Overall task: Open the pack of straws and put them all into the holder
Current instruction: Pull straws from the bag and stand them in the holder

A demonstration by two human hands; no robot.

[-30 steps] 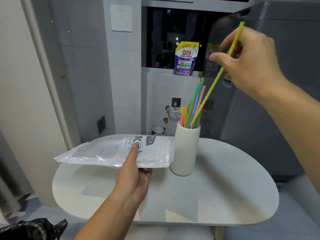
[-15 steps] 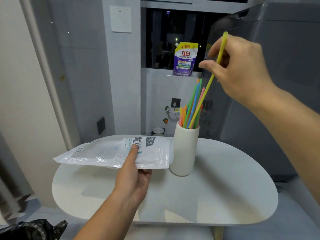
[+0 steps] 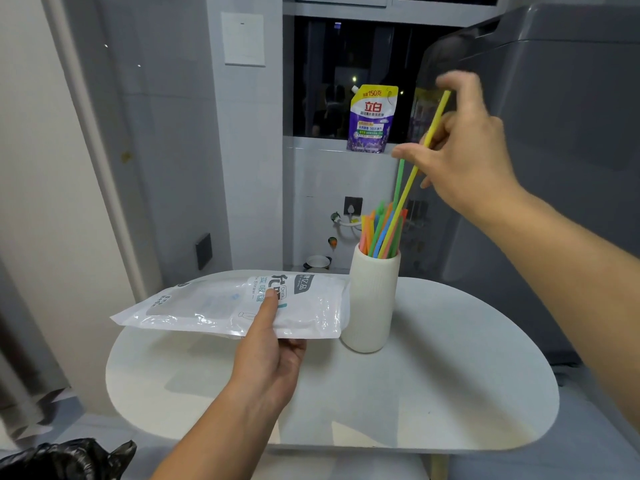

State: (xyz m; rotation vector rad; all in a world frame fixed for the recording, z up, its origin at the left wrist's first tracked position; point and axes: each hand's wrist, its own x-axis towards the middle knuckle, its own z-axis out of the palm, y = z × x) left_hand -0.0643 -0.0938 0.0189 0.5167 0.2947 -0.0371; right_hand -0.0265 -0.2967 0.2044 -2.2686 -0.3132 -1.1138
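The left hand [image 3: 268,355] held the clear plastic straw pack [image 3: 235,308] above the near-left part of the white oval table [image 3: 450,393], thumb pressed on top and fingers curled beneath; the pack lay nearly flat, its right end just beside the holder. The white ribbed holder [image 3: 374,303] stood upright on the table toward the far side, with a bunch of coloured straws [image 3: 379,230] fanned out of its mouth. The right hand [image 3: 460,157] was raised above the holder, its fingers loose around a yellow straw [image 3: 412,181] whose lower end sat inside the holder among the others; motion blur hid whether the fingers gripped it. A purple detergent pouch [image 3: 372,119] stood on the window ledge behind.
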